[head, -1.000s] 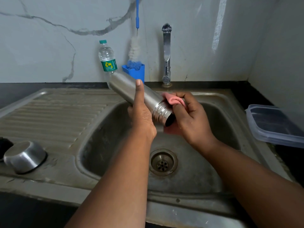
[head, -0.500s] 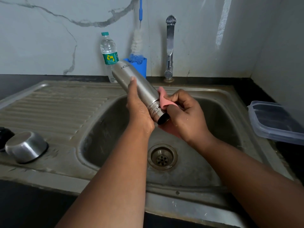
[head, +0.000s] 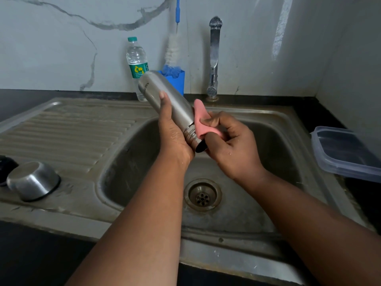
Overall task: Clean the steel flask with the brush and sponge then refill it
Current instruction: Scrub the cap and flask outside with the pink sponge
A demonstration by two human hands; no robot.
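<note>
I hold the brushed steel flask (head: 167, 104) tilted over the basin of the stainless steel sink (head: 274, 112), its base raised toward the wall and its open dark mouth pointing down toward me. My left hand (head: 175, 137) wraps it from the left; only the thumb lies in sight along the body, the other fingers are hidden behind the steel, and my palm covers the lower left of the flask. My right hand (head: 233, 145) pinches the folded pink sponge (head: 203, 120) against the threaded neck, thumb on top, the remaining fingers curled underneath where I cannot see their tips. Part of the sponge is tucked into that grip. The lettering on the flask is too blurred to read.

Behind, the white-bristled bottle brush with a blue handle (head: 174, 48) stands in a blue plastic cup (head: 178, 81); the handle runs out of the top edge, and the flask hides the cup's left side. A clear plastic water bottle with a green cap (head: 136, 58) stands beside it, its base behind the flask. A steel tap (head: 214, 56) rises at the back rim. On the ribbed drainboard lies a small steel bowl (head: 33, 180) on its side, touching a black object (head: 6, 168) cut off by the left edge. A clear plastic lidded container (head: 346, 153) on the dark tabletop is cut by the right edge.
</note>
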